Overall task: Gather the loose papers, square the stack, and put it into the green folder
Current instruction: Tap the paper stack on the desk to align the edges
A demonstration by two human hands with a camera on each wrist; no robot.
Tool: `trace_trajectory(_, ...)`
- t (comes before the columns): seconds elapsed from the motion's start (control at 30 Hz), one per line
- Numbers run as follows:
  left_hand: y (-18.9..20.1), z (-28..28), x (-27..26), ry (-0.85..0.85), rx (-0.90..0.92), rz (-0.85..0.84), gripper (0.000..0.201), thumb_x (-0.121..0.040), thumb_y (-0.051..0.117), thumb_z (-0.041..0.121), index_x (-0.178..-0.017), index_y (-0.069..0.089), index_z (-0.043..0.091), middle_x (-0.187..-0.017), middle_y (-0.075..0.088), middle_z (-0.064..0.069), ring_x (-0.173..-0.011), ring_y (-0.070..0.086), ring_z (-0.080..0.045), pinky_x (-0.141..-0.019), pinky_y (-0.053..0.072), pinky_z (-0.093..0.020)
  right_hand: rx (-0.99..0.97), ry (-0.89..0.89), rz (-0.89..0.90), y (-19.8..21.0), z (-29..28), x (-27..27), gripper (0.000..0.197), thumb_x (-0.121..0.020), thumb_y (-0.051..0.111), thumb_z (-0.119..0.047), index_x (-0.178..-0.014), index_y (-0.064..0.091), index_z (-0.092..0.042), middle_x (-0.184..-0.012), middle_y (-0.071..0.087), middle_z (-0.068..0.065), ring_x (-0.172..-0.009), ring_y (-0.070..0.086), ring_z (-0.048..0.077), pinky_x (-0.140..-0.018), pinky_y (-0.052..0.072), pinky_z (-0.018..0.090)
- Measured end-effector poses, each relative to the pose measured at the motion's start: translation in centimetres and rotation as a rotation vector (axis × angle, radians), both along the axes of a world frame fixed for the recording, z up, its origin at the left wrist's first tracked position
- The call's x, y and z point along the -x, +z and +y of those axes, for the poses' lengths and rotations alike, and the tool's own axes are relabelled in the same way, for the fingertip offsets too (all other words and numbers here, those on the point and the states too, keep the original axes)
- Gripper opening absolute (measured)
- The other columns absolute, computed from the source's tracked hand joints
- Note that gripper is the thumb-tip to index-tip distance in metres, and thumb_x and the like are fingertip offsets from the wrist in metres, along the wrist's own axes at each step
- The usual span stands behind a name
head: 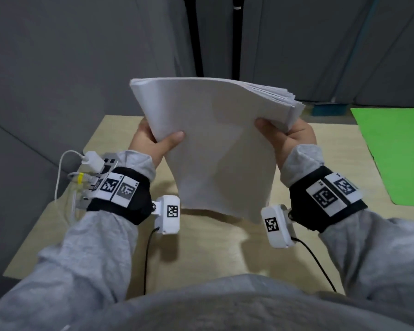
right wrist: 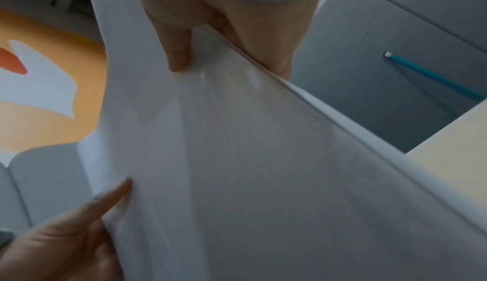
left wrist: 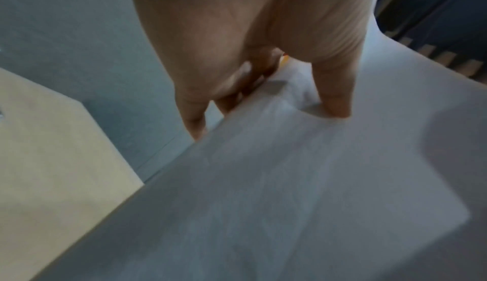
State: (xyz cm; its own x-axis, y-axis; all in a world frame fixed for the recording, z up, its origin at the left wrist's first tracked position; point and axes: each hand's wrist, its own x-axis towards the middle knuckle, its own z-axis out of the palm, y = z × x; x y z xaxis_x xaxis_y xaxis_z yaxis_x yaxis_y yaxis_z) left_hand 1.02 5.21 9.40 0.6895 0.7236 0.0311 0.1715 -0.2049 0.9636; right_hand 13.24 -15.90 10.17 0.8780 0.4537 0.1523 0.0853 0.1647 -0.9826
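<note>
A thick stack of white papers (head: 215,144) is held up in the air above the table, tilted toward me, with its far right corner fanned out unevenly. My left hand (head: 157,139) grips the stack's left edge, thumb on the front face and fingers behind. My right hand (head: 287,132) grips the right edge the same way. The left wrist view shows the left hand's thumb (left wrist: 334,98) pressing on the paper stack (left wrist: 290,181). In the right wrist view the right thumb (right wrist: 179,52) lies on the sheet (right wrist: 250,160). The green folder (head: 397,154) lies flat at the table's right side.
The light wooden table (head: 201,247) stands below the stack, its left edge near a grey wall. White cables and a small charger block (head: 91,161) hang by my left wrist. A blue box (head: 330,108) sits beyond the table's far right edge.
</note>
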Motion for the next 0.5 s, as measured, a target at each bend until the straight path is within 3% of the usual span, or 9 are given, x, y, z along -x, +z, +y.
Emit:
trace_trajectory(0.03,-0.1,-0.2,-0.1,-0.01,-0.001,-0.011,0.05,-0.061,0.077,0.035,-0.106,0.056,0.026,-0.099,0.069,0.001,-0.095,0.066,-0.02,-0.092,0.052,-0.045,-0.011,-0.007,0.018,0.1,0.0,0.1,0.022,-0.084,0.067,-0.01,-0.084,0.066,-0.031,-0.067,0.071,-0.02,-0.064,0.066,-0.004,-0.063,0.054,0.015)
trace_trajectory(0.1,0.1,-0.5,-0.3,-0.023,0.007,-0.095,0.024,-0.078,0.066,0.023,-0.098,0.057,0.032,-0.09,0.071,0.011,-0.092,0.067,-0.016,-0.089,0.053,-0.043,-0.027,-0.046,0.03,0.2,-0.1,-0.2,0.019,-0.084,0.067,-0.01,-0.083,0.066,-0.029,-0.067,0.071,-0.018,-0.064,0.066,-0.003,-0.063,0.055,0.018)
trace_trajectory(0.2,0.4,-0.6,-0.7,-0.072,-0.002,-0.196,0.029,-0.088,0.051,0.01,-0.104,0.054,0.034,-0.094,0.069,0.015,-0.093,0.065,-0.009,-0.084,0.053,-0.032,0.003,-0.103,0.022,0.4,-0.1,-0.9,0.016,-0.083,0.07,-0.015,-0.084,0.064,-0.03,-0.07,0.071,-0.02,-0.066,0.065,-0.005,-0.062,0.052,0.014)
trace_trajectory(0.27,-0.1,-1.0,-0.6,-0.072,0.014,-0.162,0.032,-0.088,0.049,0.008,-0.107,0.052,0.034,-0.097,0.065,0.012,-0.093,0.064,-0.007,-0.086,0.053,-0.035,0.084,-0.1,0.011,-0.1,0.2,-1.2,0.019,-0.082,0.071,-0.018,-0.093,0.061,-0.029,-0.077,0.068,-0.02,-0.069,0.064,-0.007,-0.062,0.051,0.012)
trace_trajectory(0.4,-2.2,-2.4,-0.5,-0.053,-0.023,-0.029,0.047,-0.084,0.051,0.02,-0.131,0.041,0.02,-0.098,0.059,0.012,-0.089,0.058,-0.003,-0.082,0.046,-0.027,0.225,-0.047,-0.017,-1.0,1.4,-0.3,0.03,-0.092,0.058,-0.02,-0.12,0.056,-0.03,-0.093,0.063,-0.012,-0.081,0.061,0.003,-0.077,0.05,0.023)
trace_trajectory(0.5,-1.5,-2.0,-0.4,0.014,-0.004,-0.149,0.038,-0.083,0.055,0.016,-0.119,0.047,0.026,-0.095,0.06,0.012,-0.088,0.059,-0.004,-0.076,0.049,-0.023,0.11,-0.111,-0.039,-0.3,1.7,0.4,0.022,-0.093,0.057,-0.018,-0.108,0.059,-0.035,-0.089,0.065,-0.015,-0.076,0.063,-0.004,-0.07,0.051,0.016)
